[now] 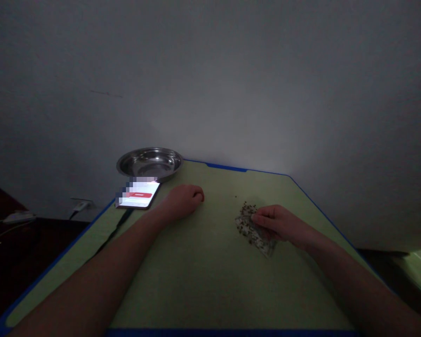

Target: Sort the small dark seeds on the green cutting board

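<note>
Phone [140, 195], screen lit, near surface's [196, 281] left edge. Metal bowl [152, 168] just beyond it, far left corner. Left hand [185, 201] right of phone, fingers curled closed. Clear bag [253, 236] right of surface's middle, dotted with dark bits [246, 206]. Right hand [279, 222], thumb and fingers pinched together on bag.

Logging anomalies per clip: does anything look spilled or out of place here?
Yes: small dark bits lie just beyond the clear plastic bag pinched in the right hand, apparently loose on the green tabletop, with one stray speck farther off, possibly spilled.
</note>
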Motion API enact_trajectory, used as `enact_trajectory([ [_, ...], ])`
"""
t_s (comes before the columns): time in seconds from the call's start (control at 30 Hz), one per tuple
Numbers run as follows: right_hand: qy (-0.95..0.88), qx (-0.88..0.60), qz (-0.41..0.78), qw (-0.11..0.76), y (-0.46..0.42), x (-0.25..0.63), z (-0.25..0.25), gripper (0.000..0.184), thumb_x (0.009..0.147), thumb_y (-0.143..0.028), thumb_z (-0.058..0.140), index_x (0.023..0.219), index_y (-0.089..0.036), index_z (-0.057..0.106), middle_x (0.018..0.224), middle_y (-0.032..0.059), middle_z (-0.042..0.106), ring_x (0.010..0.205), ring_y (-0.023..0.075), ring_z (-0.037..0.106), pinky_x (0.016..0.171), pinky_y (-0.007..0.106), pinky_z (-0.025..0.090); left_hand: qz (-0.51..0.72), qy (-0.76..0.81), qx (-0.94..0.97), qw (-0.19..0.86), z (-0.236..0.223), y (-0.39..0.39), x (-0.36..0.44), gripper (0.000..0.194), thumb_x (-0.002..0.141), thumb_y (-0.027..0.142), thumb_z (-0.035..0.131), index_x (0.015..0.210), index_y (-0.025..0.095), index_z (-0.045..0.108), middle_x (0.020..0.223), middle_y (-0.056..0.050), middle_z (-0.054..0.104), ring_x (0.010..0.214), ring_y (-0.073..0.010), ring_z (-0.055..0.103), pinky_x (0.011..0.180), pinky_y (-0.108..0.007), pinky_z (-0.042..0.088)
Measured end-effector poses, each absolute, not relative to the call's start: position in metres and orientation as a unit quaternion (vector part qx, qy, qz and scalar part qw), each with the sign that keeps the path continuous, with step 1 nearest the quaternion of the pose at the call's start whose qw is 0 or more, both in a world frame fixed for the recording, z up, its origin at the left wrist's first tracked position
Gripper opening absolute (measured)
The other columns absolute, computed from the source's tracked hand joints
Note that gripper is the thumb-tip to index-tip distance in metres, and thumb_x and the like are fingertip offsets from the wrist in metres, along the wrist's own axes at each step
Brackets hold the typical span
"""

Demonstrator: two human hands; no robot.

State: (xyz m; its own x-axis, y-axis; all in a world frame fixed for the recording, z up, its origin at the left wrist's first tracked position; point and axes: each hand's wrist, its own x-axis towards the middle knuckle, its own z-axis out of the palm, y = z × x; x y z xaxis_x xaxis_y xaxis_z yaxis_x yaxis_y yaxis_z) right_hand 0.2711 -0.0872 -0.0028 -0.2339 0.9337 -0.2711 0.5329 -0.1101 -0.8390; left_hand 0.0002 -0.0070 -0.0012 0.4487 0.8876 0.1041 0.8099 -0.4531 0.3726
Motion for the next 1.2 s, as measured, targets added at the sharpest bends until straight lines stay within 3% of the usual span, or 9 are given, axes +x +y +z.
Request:
enact_trajectory([
  [0.4,-0.675,-0.585,0.415,0.175,-0.100,0.267,-0.003,0.036,0.084,-0.044,0.053,0.059,-0.019,0.052,0.048,-0.0031,0.051,0.044,0.0094,0.042,0.045,0.023,0.030,0.169,0.497,0.840,0.137,-0.002,-0.008,0.001,0.034,0.078,0.024,0.038,0.084,0.018,0.071,0.071,-0.005,0.069,0.066,-0.0176,0.059,0.061,-0.027,0.039],
  [0.57,-0.699,-0.587,0.378,0.158,-0.104,0.264,-0.005,0.034,0.085,-0.040,0.052,0.059,-0.019,0.054,0.051,-0.0020,0.053,0.047,0.0110,0.044,0.048,0.025,0.033,0.247,0.492,0.822,0.145,-0.010,-0.003,0.000,0.032,0.078,0.023,0.040,0.080,0.018,0.071,0.069,-0.004,0.067,0.061,-0.0155,0.056,0.061,-0.026,0.039],
  [0.87,-0.720,-0.604,0.316,0.132,-0.107,0.258,-0.002,0.031,0.084,-0.033,0.052,0.057,-0.018,0.053,0.053,-0.0012,0.053,0.050,0.0115,0.045,0.049,0.025,0.034,0.316,0.496,0.792,0.165,-0.012,-0.003,0.003,0.032,0.077,0.022,0.039,0.079,0.017,0.070,0.051,0.000,0.056,0.053,-0.0146,0.051,0.057,-0.026,0.039],
  [1.2,-0.736,-0.624,0.238,0.109,-0.110,0.255,0.006,0.031,0.086,-0.033,0.052,0.059,-0.019,0.056,0.053,-0.0013,0.056,0.050,0.0122,0.049,0.049,0.025,0.032,0.324,0.513,0.778,0.163,0.001,-0.010,-0.001,0.031,0.079,0.024,0.040,0.082,0.019,0.070,0.051,0.001,0.057,0.050,-0.0142,0.051,0.054,-0.025,0.039],
])
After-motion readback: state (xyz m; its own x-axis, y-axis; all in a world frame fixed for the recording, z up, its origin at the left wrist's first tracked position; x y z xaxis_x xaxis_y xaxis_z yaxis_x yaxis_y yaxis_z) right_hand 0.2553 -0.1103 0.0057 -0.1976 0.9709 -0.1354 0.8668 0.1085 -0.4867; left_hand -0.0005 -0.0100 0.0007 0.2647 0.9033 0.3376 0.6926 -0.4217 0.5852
